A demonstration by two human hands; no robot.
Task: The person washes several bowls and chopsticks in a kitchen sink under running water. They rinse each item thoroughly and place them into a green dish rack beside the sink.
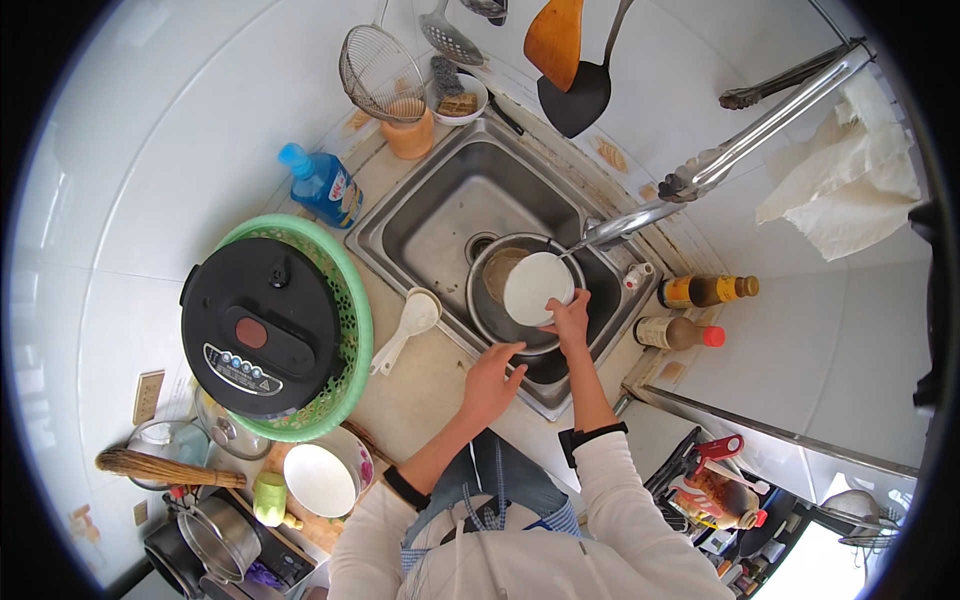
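Note:
My right hand (568, 321) grips a white bowl (536, 289) by its rim, thumb on the near side. The bowl is held over a round metal basin (480, 324), which stands in the stainless steel sink (431, 217). Inside the basin lies some cloudy brownish liquid (501, 274), partly covered by the bowl. The tip of the chrome faucet (630, 223) reaches to the bowl's far edge; I cannot tell if water runs. My left hand (491, 384) is empty, fingers apart, at the sink's front edge near the basin.
Two white spoons (409, 322) lie on the counter left of the sink. Beyond them stands a green plastic basket (358, 330) with a black pressure cooker lid (262, 300) on it. A blue detergent bottle (330, 191) is behind. Two sauce bottles (694, 291) stand right of the sink.

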